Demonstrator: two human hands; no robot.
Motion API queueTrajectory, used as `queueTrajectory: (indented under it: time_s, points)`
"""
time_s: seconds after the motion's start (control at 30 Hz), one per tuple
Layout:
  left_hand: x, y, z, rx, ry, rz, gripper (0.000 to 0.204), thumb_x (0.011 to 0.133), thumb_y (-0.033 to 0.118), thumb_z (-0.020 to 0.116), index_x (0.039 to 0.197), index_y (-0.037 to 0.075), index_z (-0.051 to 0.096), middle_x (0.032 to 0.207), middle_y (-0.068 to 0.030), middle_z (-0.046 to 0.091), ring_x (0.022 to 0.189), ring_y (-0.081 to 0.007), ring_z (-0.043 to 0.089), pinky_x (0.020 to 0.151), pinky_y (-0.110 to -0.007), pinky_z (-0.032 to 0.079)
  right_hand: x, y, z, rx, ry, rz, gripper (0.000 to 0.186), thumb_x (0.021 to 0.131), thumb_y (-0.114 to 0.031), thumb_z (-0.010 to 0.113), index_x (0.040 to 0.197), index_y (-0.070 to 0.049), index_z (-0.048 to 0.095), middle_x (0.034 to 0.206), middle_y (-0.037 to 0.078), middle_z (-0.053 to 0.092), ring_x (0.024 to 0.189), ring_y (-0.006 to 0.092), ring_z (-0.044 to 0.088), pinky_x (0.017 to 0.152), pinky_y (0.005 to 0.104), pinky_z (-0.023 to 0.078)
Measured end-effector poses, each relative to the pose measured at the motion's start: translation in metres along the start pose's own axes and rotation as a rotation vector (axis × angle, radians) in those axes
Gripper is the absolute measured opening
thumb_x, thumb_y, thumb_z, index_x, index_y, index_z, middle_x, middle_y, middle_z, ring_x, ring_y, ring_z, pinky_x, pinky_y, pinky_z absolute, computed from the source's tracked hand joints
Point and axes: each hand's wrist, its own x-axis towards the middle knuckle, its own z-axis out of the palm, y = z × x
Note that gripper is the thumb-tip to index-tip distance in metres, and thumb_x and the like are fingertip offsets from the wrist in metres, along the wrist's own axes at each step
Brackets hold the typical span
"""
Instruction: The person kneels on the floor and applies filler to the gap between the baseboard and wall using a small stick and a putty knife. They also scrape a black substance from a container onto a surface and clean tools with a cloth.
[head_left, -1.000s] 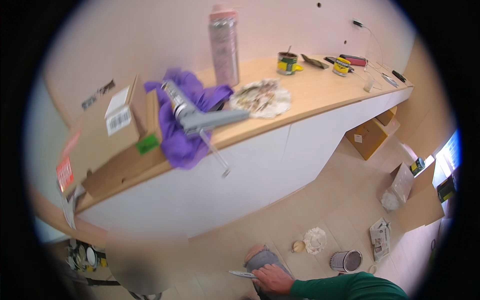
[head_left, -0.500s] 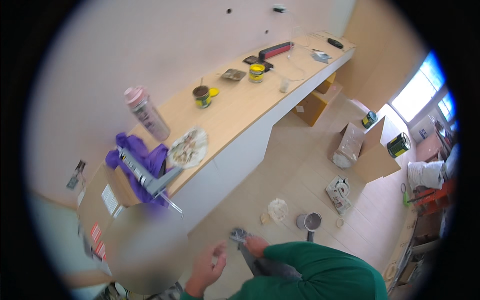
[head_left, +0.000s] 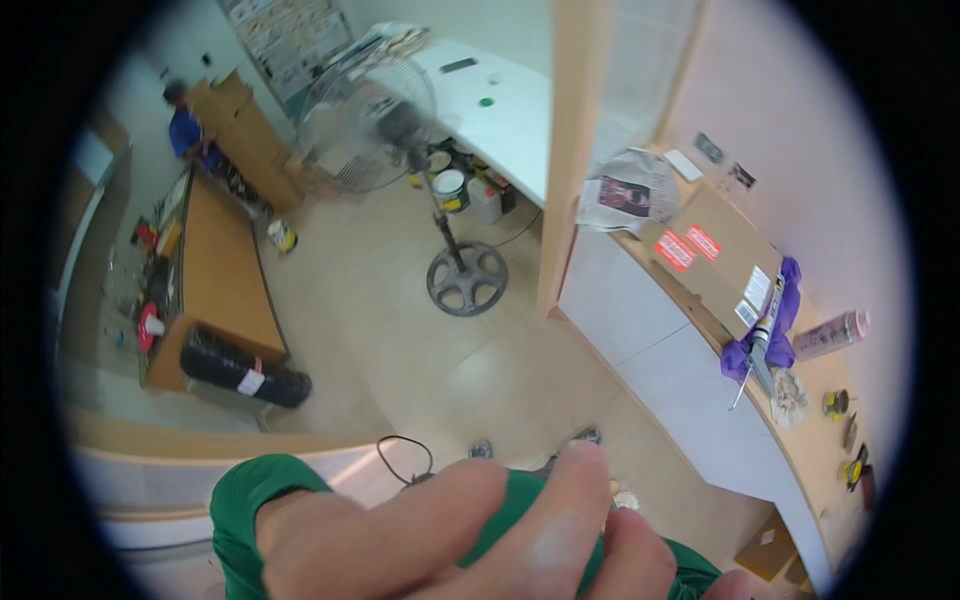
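Observation:
My left hand is raised very close in the lower middle, blurred, its green sleeve at the lower left. Its fingers are apart, with nothing seen in them. Further fingertips show to its right; which hand they belong to is unclear. A green right sleeve shows behind, but my right hand cannot be made out surely. Beyond, on the right-hand counter, a caulking gun lies on a purple cloth by a flat cardboard box. A crumpled, stained wad lies beside the gun.
A pedestal fan stands on the floor ahead. A black wrapped roll lies at left. Another person in blue stands far left by cardboard. Newspaper, a pink bottle and small cans occupy the counter.
The view has swung left, bringing the fan, the white table and another person into sight. My left hand has come up close to the camera. My right hand is no longer clearly visible.

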Motion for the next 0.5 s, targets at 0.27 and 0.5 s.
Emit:
queueTrajectory:
  time_s: [0.27, 0.5]
  points:
    - [-0.105, -0.007, -0.122, 0.180, -0.015, -0.326, 0.029, 0.085, 0.012, 0.067, 0.112, 0.003, 0.064, 0.086, -0.0093, 0.064, 0.076, -0.0295, 0.068, 0.062, -0.040, 0.055, 0.024, -0.204, -0.053, -0.041, 0.217, -0.304, 0.043, 0.106, -0.035, 0.054, 0.118, 0.007, 0.059, 0.101, 0.030, 0.070, 0.093, 0.0438, 0.070, 0.080, 0.0525, 0.055]
    - [-0.207, -0.056, -0.109, -0.056, -0.062, -0.892, 0.045, 0.091, 0.013, 0.063, 0.135, 0.003, 0.057, 0.089, -0.0122, 0.066, 0.078, -0.0332, 0.069, 0.063, -0.045, 0.055, 0.038, -0.332, -0.070, 0.283, 0.095, -0.505, 0.034, 0.107, -0.029, 0.054, 0.112, 0.005, 0.054, 0.080, 0.017, 0.065, 0.068, 0.0276, 0.065, 0.058, 0.0429, 0.050]
